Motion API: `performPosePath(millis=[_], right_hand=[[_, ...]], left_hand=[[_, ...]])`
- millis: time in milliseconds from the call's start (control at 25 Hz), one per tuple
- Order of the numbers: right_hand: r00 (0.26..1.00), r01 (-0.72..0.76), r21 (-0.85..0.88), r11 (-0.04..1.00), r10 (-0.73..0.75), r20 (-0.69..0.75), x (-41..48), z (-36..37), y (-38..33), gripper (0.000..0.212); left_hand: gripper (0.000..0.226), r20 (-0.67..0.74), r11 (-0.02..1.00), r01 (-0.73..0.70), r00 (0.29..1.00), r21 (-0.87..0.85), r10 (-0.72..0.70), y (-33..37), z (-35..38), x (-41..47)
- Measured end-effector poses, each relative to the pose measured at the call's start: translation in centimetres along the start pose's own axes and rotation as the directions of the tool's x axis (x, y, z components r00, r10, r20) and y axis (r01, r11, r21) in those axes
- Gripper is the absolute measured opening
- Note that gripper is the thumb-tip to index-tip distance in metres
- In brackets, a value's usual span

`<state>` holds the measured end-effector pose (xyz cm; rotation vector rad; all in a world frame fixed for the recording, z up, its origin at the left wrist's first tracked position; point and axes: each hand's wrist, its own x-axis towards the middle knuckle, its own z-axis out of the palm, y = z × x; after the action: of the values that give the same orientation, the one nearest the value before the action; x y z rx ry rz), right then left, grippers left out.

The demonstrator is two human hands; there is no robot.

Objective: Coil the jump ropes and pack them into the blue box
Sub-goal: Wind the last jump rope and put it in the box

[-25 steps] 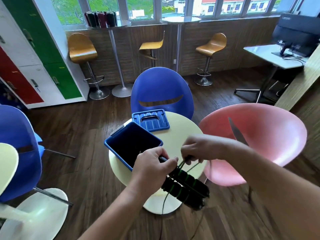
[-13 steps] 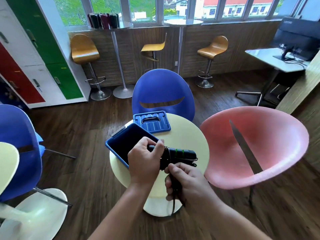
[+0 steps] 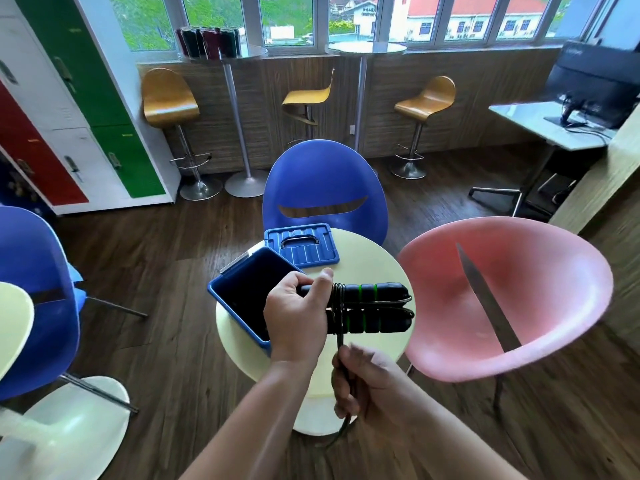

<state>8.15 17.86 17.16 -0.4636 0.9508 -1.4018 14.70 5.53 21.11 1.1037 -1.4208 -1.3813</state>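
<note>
My left hand (image 3: 298,318) grips the two black foam jump rope handles (image 3: 374,308) with green rings, held side by side and level above the small round table (image 3: 374,258). Several turns of dark cord are wound around the handles beside my thumb. My right hand (image 3: 367,386) pinches the cord (image 3: 340,341) below the handles and holds it taut; the loose end hangs down past my wrist. The open blue box (image 3: 239,292) stands empty on the table's left side, partly behind my left hand. Its blue lid (image 3: 301,247) lies flat behind it.
A blue chair (image 3: 325,181) stands beyond the table and a pink chair (image 3: 502,299) close on the right. Another blue chair (image 3: 31,289) and pale seats are on the left. Bar stools, tall tables, lockers and a desk with a monitor line the room's edges.
The handles swung from pointing down-right to level. My right hand moved from above the handles to below them, drawing the cord down as more turns went around the handles.
</note>
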Motion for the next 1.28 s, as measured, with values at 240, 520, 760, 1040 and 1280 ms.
performPosePath(millis=[240,520,760,1040,1280], right_hand=[[0.997,-0.057,-0.353,0.934,0.074,0.037,0.5,-2.7,-3.0,0.023],[0.956,-0.108,-0.937,0.332,0.294,-0.006,2.8,-0.9,-10.3,0.024],[0.968,-0.107,-0.988,-0.109,0.216,-0.129,2.8,2.5,-13.1,0.029],[0.979,-0.094,-0.637,0.765,-0.046,-0.201,0.6,4.2,-7.2,0.028],[0.953,0.130,-0.268,0.955,-0.195,-0.231,-0.3,4.0,-1.1,0.036]], left_hand=[[0.032,0.100,0.980,0.152,0.985,-0.132,-0.139,1.1,-1.1,-0.7],[0.031,0.479,0.964,-0.010,0.869,0.266,-0.123,1.2,-3.2,-1.1],[0.028,0.442,0.727,-0.325,0.896,0.605,0.032,1.3,-4.0,-0.3],[0.033,0.109,0.815,-0.309,0.949,0.490,0.294,0.1,-3.2,1.4],[0.038,-0.029,0.964,-0.149,0.987,0.219,0.159,0.2,-1.0,1.2]])
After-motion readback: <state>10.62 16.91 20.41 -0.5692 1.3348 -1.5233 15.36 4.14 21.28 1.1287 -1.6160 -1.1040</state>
